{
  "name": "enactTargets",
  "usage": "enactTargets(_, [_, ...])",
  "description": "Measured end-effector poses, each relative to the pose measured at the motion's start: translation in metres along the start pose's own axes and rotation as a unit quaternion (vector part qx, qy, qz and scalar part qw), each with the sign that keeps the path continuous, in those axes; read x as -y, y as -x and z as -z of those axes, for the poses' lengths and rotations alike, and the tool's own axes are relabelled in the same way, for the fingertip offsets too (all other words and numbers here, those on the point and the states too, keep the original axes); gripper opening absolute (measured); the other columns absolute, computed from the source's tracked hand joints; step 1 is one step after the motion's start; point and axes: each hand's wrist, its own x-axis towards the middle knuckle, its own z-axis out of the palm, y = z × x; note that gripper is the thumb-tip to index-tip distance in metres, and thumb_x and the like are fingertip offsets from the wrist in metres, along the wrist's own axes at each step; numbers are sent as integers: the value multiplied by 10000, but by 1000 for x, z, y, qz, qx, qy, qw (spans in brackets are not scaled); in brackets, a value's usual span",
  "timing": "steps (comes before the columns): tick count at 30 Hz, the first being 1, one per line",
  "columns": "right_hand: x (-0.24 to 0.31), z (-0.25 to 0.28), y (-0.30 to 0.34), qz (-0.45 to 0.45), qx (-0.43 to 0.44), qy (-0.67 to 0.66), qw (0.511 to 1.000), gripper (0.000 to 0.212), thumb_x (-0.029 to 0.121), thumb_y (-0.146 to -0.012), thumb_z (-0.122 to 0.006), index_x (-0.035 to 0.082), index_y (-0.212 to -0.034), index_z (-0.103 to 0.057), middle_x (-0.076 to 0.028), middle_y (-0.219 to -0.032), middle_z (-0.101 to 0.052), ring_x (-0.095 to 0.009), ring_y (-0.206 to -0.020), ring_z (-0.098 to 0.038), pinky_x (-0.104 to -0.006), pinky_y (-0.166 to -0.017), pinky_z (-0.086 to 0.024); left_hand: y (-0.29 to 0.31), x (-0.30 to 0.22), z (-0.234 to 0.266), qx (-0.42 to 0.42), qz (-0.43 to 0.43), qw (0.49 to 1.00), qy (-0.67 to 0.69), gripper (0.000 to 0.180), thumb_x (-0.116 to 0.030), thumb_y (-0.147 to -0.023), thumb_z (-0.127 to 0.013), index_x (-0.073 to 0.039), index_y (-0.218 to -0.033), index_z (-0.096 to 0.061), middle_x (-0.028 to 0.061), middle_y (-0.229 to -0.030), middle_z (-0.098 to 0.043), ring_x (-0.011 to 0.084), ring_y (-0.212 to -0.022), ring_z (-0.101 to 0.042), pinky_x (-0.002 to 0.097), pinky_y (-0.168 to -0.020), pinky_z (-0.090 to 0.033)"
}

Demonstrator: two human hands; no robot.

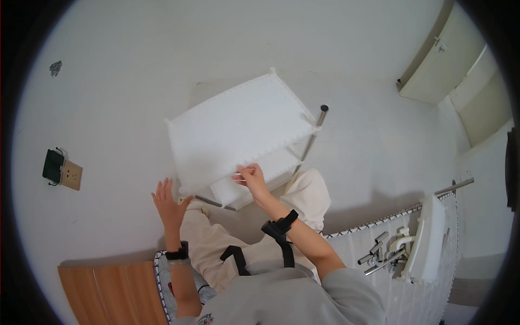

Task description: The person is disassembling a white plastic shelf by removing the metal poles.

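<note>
In front of me stands a partly assembled rack with a white plastic top shelf. Another white panel shows below it. A metal tube passes the right corner and sticks up above the shelf. A second metal tube lies along the lower left side. My left hand is open with spread fingers beside the near left corner. At the shelf's near edge, my right hand is closed in a pinch. Something thin and white shows at its fingertips; I cannot make out what.
To my right, a quilted surface holds several short metal tubes, white pipe-like fittings and an upright white panel. A brown wooden panel is at lower left, a socket plate at left. A door is at far right.
</note>
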Motion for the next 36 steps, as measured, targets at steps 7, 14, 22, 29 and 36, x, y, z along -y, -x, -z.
enactTargets(7, [48, 67, -5, 328, -177, 199, 906, 254, 66, -751, -581, 5, -975, -476, -82, -884, -510, -162, -774, -487, -272, -692, -414, -31, -11, -18, -132, 67, 988, 48, 641, -139, -717, -639, -26, -1272, -337, 151, -1336, -306, 329, -1273, -220, 511, -1032, -147])
enactTargets(14, [141, 116, -64, 500, -215, 281, 790, 379, 138, -743, -629, -20, -1041, -457, -113, -971, -499, -191, -835, -472, -294, -777, -393, -34, -85, -40, -27, -93, 993, 70, 703, -111, -703, -613, -11, -1307, -267, 181, -1371, -227, 347, -1293, -156, 527, -1041, -107])
enactTargets(22, [137, 102, -69, 369, -172, 283, 868, 195, 202, -846, -553, 22, -914, -518, -16, -731, -537, -80, -635, -425, -227, -583, -369, -30, -71, -54, 34, -114, 993, 4, 708, -110, -710, -608, -22, -1315, -252, 146, -1392, -192, 367, -1299, -118, 550, -1038, -107])
enactTargets(29, [96, 74, 9, 370, -151, 293, 868, 201, 173, -845, -548, -4, -906, -475, -114, -713, -528, -183, -652, -500, -294, -613, -409, -22, -10, -67, -42, -129, 988, -78, 620, -14, -751, -524, -60, -1304, -245, 140, -1379, -227, 376, -1292, -147, 571, -1027, -121])
enactTargets(36, [45, 41, 80, 356, -146, 240, 891, 177, 137, -807, -602, 13, -833, -478, -55, -706, -507, -139, -647, -460, -264, -619, -394, -5, -15, -39, -22, -98, 994, -53, 572, 37, -711, -493, -39, -1258, -343, 145, -1383, -231, 363, -1300, -149, 561, -1033, -36])
